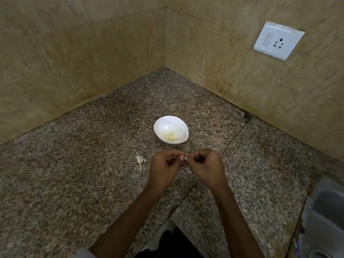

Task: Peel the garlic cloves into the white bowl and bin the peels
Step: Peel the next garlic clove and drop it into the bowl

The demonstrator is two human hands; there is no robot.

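Single head-worn view, wide-angle. Looks forward and down from above counter [83,174] into wall corner [165,43]. Centre holds bowl [168,123], fairly near. Right edge blurred, probably sink [323,211].

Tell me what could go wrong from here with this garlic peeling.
1. The garlic clove is pinched only at the fingertips of the left hand and right hand, short of the white bowl; it may slip onto the counter.
2. The peels lie loose on the counter; no bin shows, so scraps may be left behind.
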